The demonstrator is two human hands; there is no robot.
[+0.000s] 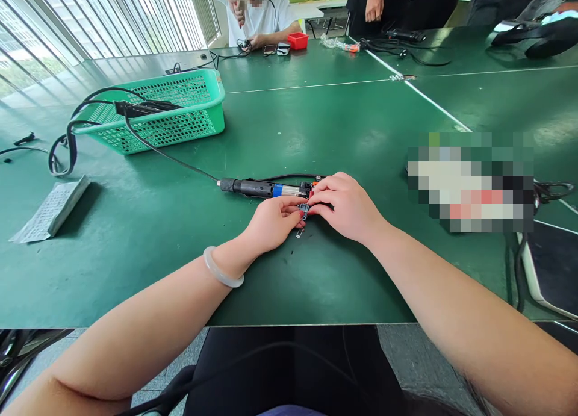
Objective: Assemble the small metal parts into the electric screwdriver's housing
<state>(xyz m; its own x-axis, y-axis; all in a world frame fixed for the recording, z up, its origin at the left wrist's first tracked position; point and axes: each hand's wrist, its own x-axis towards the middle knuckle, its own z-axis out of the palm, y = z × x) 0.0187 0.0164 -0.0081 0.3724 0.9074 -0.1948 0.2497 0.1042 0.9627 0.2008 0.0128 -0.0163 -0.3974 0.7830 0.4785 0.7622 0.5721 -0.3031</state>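
Just in front of me on the green table (253,271), both hands meet at a small grey part with cut-outs (304,210). My left hand (268,223), with a pale bangle on the wrist, pinches it between thumb and fingers. My right hand (350,205) has its thumb and index fingertip at the part's right side, its fingers curled. Right behind the fingers lies a black corded cylindrical tool (257,188) with a blue band and a silvery section. Its right end is partly hidden by my right hand. A narrow strip hangs below the grey part.
A green perforated basket (167,130) holding black cable stands at the back left. A paper-covered block (52,211) lies at left. A dark flat device (553,265) sits at right, near a blurred-out item. Across the table, a person in white (284,12) works beside a red bin (297,41).
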